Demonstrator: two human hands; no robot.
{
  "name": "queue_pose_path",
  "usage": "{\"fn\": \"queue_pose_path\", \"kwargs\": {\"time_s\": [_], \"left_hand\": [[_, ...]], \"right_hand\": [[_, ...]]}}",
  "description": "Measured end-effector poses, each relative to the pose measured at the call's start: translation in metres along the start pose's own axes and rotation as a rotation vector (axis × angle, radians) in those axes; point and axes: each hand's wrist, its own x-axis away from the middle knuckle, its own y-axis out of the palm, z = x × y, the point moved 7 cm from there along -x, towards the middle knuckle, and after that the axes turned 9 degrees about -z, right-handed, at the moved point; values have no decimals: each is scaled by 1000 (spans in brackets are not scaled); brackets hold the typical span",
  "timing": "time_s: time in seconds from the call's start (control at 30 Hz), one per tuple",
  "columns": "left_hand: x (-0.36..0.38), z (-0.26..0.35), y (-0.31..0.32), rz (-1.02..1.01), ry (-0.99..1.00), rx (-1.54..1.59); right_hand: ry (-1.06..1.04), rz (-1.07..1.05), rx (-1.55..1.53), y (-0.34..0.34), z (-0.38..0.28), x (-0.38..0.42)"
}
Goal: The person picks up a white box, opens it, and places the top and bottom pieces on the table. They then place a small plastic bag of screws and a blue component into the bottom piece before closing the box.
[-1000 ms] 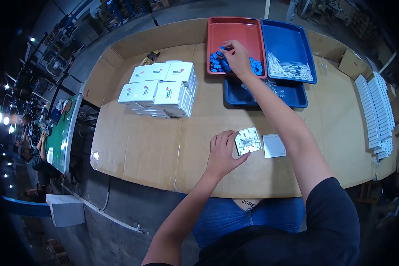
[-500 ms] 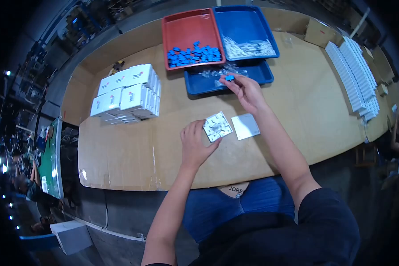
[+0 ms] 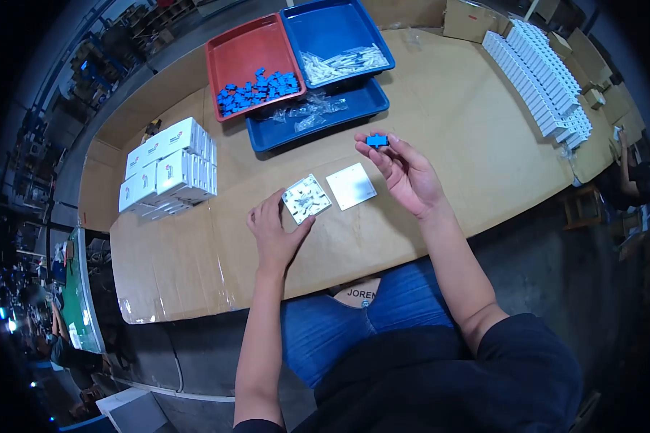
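Observation:
My left hand [image 3: 273, 232] grips a white square plastic housing [image 3: 307, 200] by its edges, thumb on the near side and fingers on the far left. The housing lies open side up on the table, with small parts or ribs showing inside it. Just right of it, a flat white square cover [image 3: 352, 186] rests on the cardboard. Held up above the table, to the right of the cover, my right hand [image 3: 415, 180] pinches a small blue plastic piece [image 3: 377, 141] with notched edges between thumb and fingers.
A red tray [image 3: 249, 45] holds several blue pieces. Beside it, a blue tray [image 3: 332, 30] holds white parts; a lower blue tray [image 3: 372, 101] contains clear plastic bags. Stacked white boxes [image 3: 170, 169] stand left, and rows of white housings [image 3: 534, 86] stand far right.
My right hand has drawn back from the lower blue tray, moving right and toward me with the blue piece. The whole view has shifted. My left hand stays on the housing.

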Motion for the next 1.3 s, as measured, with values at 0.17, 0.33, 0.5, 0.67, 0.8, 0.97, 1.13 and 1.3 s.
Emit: {"fn": "queue_pose_path", "kwargs": {"time_s": [0.17, 0.33, 0.5, 0.67, 0.8, 0.97, 1.13, 1.3], "left_hand": [[13, 11, -7, -44, -31, -5], [20, 2, 1, -42, -37, -1], [19, 2, -1, -21, -52, 35], [17, -4, 0, -7, -50, 52], [16, -10, -1, -7, -66, 81], [17, -15, 2, -2, -73, 71], [17, -16, 1, -13, -82, 98], [17, -17, 2, -18, -96, 99]], "right_hand": [[8, -6, -64, -9, -2, 10], [-44, -73, -21, -7, 4, 9], [-2, -35, -47, -1, 12, 6], [65, 50, 240, -17, 37, -4], [170, 112, 986, -28, 69, -13], [88, -216, 1432, -5, 115, -29], [89, -413, 1694, 7, 141, -42], [90, -501, 1837, 15, 153, -43]]}}
